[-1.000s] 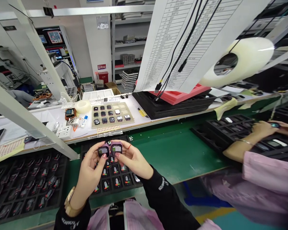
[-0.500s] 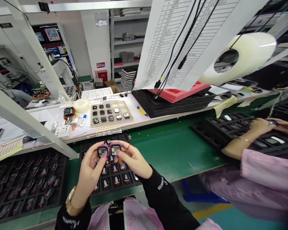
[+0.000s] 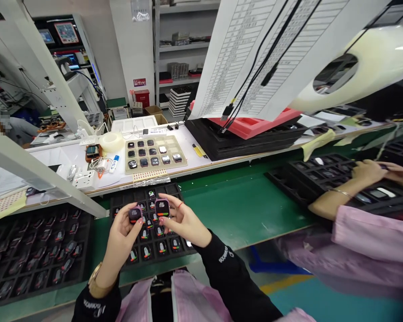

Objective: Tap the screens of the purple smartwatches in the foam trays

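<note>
My left hand (image 3: 122, 237) pinches a small pink watch body (image 3: 135, 213) with a lit screen. A second pink watch body (image 3: 162, 207) sits between the fingers of my right hand (image 3: 183, 222). Both hands hover over a black tray (image 3: 188, 245) on the green belt, whose pockets hold several watch bodies with coloured screens. The two held watches are a short gap apart.
A larger black tray (image 3: 36, 255) of watch bodies lies at the left. A beige tray (image 3: 183, 157) with several watches and a tape roll (image 3: 111, 141) sit on the white bench. At the right a co-worker's hands (image 3: 372, 172) work over black trays (image 3: 309, 172). A printed sheet (image 3: 255, 53) hangs overhead.
My hands have drawn apart and lowered a little: the two watches, held side by side before, now have a gap between them. The view has tilted slightly.
</note>
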The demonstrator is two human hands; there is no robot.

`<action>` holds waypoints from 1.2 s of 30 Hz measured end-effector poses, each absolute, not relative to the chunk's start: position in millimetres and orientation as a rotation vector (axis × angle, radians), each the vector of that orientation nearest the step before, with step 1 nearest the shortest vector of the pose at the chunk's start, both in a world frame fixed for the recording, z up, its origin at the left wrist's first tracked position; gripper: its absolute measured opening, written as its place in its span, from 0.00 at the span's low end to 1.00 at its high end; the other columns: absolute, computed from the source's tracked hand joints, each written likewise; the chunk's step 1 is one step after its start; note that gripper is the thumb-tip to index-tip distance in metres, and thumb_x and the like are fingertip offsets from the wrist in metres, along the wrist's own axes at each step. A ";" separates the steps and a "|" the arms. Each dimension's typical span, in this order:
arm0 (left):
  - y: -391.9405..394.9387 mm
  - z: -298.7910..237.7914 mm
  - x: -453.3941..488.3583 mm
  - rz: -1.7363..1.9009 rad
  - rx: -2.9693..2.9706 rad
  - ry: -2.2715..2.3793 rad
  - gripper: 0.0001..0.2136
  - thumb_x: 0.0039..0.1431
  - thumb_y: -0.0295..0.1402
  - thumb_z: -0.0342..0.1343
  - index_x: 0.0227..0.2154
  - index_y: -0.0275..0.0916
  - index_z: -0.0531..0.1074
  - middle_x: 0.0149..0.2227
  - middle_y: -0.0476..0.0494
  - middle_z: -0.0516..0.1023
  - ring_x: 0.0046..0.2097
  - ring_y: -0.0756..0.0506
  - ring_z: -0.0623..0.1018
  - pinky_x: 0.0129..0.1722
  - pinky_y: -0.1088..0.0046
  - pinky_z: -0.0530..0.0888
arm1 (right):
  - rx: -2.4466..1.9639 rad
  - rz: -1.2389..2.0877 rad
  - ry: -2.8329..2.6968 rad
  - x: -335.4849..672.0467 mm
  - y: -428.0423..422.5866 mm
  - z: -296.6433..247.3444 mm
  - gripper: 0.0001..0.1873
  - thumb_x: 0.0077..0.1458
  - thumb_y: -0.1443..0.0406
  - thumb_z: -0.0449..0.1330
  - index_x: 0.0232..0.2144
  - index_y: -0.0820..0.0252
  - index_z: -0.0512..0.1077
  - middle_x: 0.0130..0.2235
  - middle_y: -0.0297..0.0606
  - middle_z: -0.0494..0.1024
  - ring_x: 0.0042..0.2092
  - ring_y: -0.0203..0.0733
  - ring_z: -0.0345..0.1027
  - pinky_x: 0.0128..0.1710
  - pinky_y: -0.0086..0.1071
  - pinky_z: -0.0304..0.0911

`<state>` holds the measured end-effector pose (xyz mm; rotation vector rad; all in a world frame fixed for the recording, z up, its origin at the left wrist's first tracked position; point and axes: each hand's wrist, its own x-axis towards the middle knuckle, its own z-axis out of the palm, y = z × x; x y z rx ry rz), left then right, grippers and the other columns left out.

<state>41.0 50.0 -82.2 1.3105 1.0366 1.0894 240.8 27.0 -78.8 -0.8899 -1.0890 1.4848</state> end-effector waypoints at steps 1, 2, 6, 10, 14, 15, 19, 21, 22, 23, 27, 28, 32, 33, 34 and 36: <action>51.8 -95.1 32.2 1.053 1.285 1.084 0.26 0.55 0.42 0.64 0.54 0.41 0.65 0.55 0.39 0.72 0.54 0.45 0.75 0.53 0.74 0.74 | -0.917 1.466 -1.086 243.2 27.4 -87.7 0.38 0.52 0.59 0.68 0.61 0.54 0.58 0.51 0.43 0.70 0.37 0.35 0.70 0.30 0.26 0.73; 54.0 -110.0 22.4 1.012 1.268 1.144 0.28 0.54 0.44 0.64 0.56 0.41 0.64 0.56 0.39 0.71 0.55 0.44 0.75 0.55 0.71 0.73 | -0.967 1.439 -1.101 246.1 28.1 -98.8 0.40 0.52 0.58 0.68 0.62 0.53 0.56 0.53 0.43 0.68 0.39 0.36 0.70 0.31 0.29 0.74; 64.0 -179.0 -19.7 0.843 1.221 1.405 0.39 0.47 0.50 0.64 0.60 0.40 0.59 0.55 0.36 0.72 0.52 0.42 0.77 0.54 0.66 0.74 | -1.360 1.340 -1.295 257.3 36.2 -162.1 0.38 0.54 0.59 0.65 0.63 0.59 0.57 0.46 0.40 0.72 0.36 0.36 0.70 0.36 0.32 0.74; 71.5 -234.0 -49.9 0.716 1.248 1.634 0.39 0.45 0.49 0.62 0.58 0.32 0.62 0.40 0.37 0.78 0.39 0.42 0.80 0.41 0.65 0.78 | -1.682 1.318 -1.426 256.2 49.1 -230.4 0.34 0.54 0.67 0.66 0.60 0.71 0.62 0.33 0.36 0.75 0.33 0.40 0.71 0.39 0.36 0.72; 80.4 -258.8 -60.2 0.532 1.404 1.786 0.28 0.49 0.39 0.62 0.53 0.33 0.68 0.32 0.43 0.76 0.33 0.43 0.78 0.39 0.63 0.77 | -1.948 1.218 -1.596 241.8 59.8 -270.0 0.26 0.60 0.64 0.65 0.58 0.64 0.66 0.49 0.45 0.74 0.50 0.49 0.70 0.53 0.47 0.66; 83.0 -262.2 -60.1 0.491 1.456 1.796 0.26 0.50 0.37 0.61 0.53 0.34 0.69 0.33 0.43 0.76 0.35 0.43 0.78 0.41 0.62 0.76 | -2.000 1.193 -1.633 237.9 61.4 -274.7 0.25 0.62 0.62 0.64 0.58 0.63 0.66 0.53 0.46 0.72 0.53 0.50 0.68 0.55 0.49 0.64; 92.1 -275.8 -57.3 0.346 1.664 1.790 0.24 0.53 0.33 0.61 0.54 0.39 0.70 0.39 0.42 0.76 0.44 0.42 0.75 0.51 0.59 0.72 | -2.172 1.120 -1.732 227.7 61.7 -280.7 0.25 0.65 0.61 0.62 0.61 0.60 0.63 0.57 0.47 0.68 0.55 0.52 0.66 0.56 0.51 0.64; 94.2 -283.7 -58.5 0.280 1.746 1.801 0.23 0.54 0.32 0.60 0.54 0.42 0.71 0.41 0.41 0.74 0.47 0.39 0.73 0.54 0.57 0.69 | -2.234 1.090 -1.749 227.4 59.0 -279.7 0.25 0.64 0.63 0.62 0.61 0.60 0.62 0.58 0.47 0.67 0.54 0.51 0.67 0.55 0.50 0.65; 94.3 -287.2 -60.3 0.251 1.776 1.812 0.23 0.54 0.33 0.60 0.55 0.43 0.71 0.43 0.40 0.74 0.49 0.38 0.72 0.56 0.56 0.67 | -2.256 1.077 -1.754 228.3 57.5 -279.0 0.26 0.64 0.63 0.62 0.61 0.60 0.62 0.58 0.47 0.66 0.54 0.51 0.67 0.54 0.50 0.66; 93.6 -290.1 -63.0 0.226 1.797 1.828 0.23 0.55 0.34 0.59 0.55 0.43 0.71 0.45 0.38 0.72 0.51 0.36 0.71 0.57 0.55 0.66 | -2.269 1.066 -1.756 229.8 56.3 -278.2 0.26 0.64 0.63 0.62 0.61 0.60 0.62 0.59 0.47 0.66 0.53 0.51 0.67 0.54 0.49 0.66; 82.0 -290.6 -78.1 0.159 1.816 1.914 0.31 0.57 0.42 0.56 0.63 0.40 0.60 0.54 0.32 0.66 0.56 0.32 0.66 0.57 0.53 0.65 | -2.252 1.032 -1.756 238.1 60.0 -275.4 0.22 0.65 0.62 0.61 0.58 0.61 0.65 0.57 0.46 0.67 0.53 0.50 0.68 0.53 0.48 0.68; 77.0 -288.1 -81.7 0.140 1.812 1.929 0.33 0.57 0.43 0.56 0.64 0.40 0.58 0.55 0.31 0.65 0.57 0.31 0.66 0.57 0.53 0.65 | -2.240 1.024 -1.752 240.0 64.1 -274.9 0.20 0.66 0.62 0.61 0.57 0.61 0.67 0.56 0.46 0.68 0.53 0.49 0.68 0.52 0.47 0.68; 55.5 -274.9 -89.6 0.032 1.781 1.952 0.28 0.57 0.37 0.56 0.61 0.39 0.61 0.53 0.33 0.69 0.54 0.31 0.69 0.54 0.51 0.68 | -2.208 0.999 -1.732 243.1 92.7 -272.4 0.14 0.67 0.62 0.59 0.52 0.62 0.70 0.53 0.44 0.72 0.51 0.47 0.69 0.52 0.46 0.69; 51.5 -272.3 -89.7 0.010 1.771 1.953 0.27 0.57 0.35 0.56 0.60 0.38 0.62 0.53 0.33 0.69 0.54 0.31 0.70 0.53 0.51 0.68 | -2.205 0.993 -1.726 242.5 102.1 -271.3 0.14 0.67 0.61 0.59 0.51 0.62 0.70 0.52 0.44 0.72 0.51 0.47 0.69 0.51 0.46 0.69; 48.6 -270.5 -89.3 -0.004 1.762 1.953 0.27 0.56 0.33 0.56 0.60 0.38 0.63 0.52 0.33 0.70 0.53 0.32 0.71 0.52 0.52 0.69 | -2.202 0.988 -1.722 241.3 111.9 -269.8 0.14 0.67 0.61 0.59 0.51 0.62 0.70 0.52 0.44 0.72 0.50 0.47 0.70 0.51 0.46 0.69; 45.8 -269.1 -87.6 -0.005 1.747 1.950 0.27 0.55 0.30 0.56 0.60 0.37 0.62 0.51 0.34 0.71 0.53 0.33 0.71 0.53 0.53 0.69 | -2.195 0.976 -1.718 237.8 131.9 -265.4 0.14 0.67 0.61 0.59 0.51 0.62 0.70 0.51 0.43 0.72 0.50 0.46 0.70 0.51 0.45 0.69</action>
